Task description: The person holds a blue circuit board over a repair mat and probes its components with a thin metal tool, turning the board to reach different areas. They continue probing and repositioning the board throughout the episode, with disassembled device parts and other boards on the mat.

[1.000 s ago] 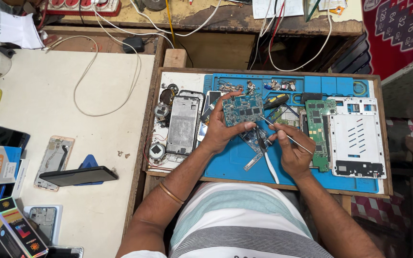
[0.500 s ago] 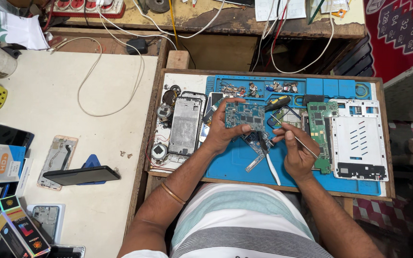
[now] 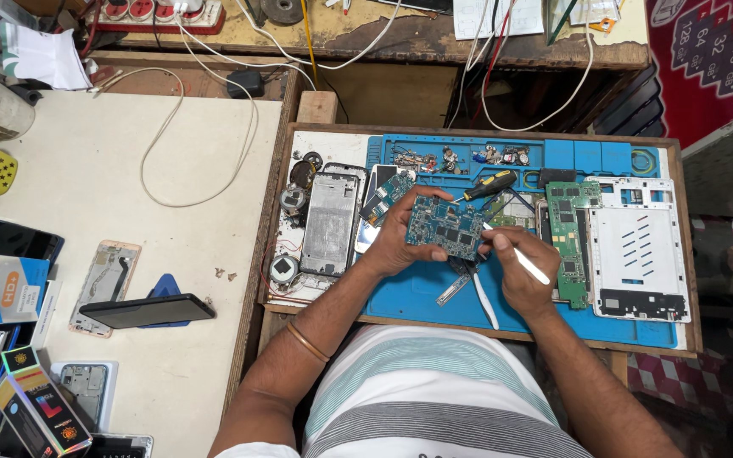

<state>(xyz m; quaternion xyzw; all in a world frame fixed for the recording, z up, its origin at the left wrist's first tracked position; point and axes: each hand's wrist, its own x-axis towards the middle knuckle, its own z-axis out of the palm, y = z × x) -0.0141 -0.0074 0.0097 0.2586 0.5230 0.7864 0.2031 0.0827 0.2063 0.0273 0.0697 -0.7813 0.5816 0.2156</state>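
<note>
Circuit board (image 3: pixel 444 227) is up off the blue mat (image 3: pixel 417 293) now, lifted and tilted in the left hand (image 3: pixel 400 242), whose fingers are clamped around its left edge and underside. A second ago that hand lay flatter over the board, closer to the mat; now the board sits higher and squarer to the camera, green-blue face showing. Right hand (image 3: pixel 519 271) comes in from the right, fingers pinched together on a thin white stick (image 3: pixel 523 261), its tip touching the board's right edge. Before, that tool pointed off to the right, away from the board. Yellow-and-black screwdriver (image 3: pixel 487 185) lies just behind the board on the mat. White tweezers (image 3: pixel 484 301) rest below the hands. Bare phone frame (image 3: pixel 329 225) lies left on the tabletop (image 3: pixel 316 140), white back cover (image 3: pixel 638 254) well off to the right.
</note>
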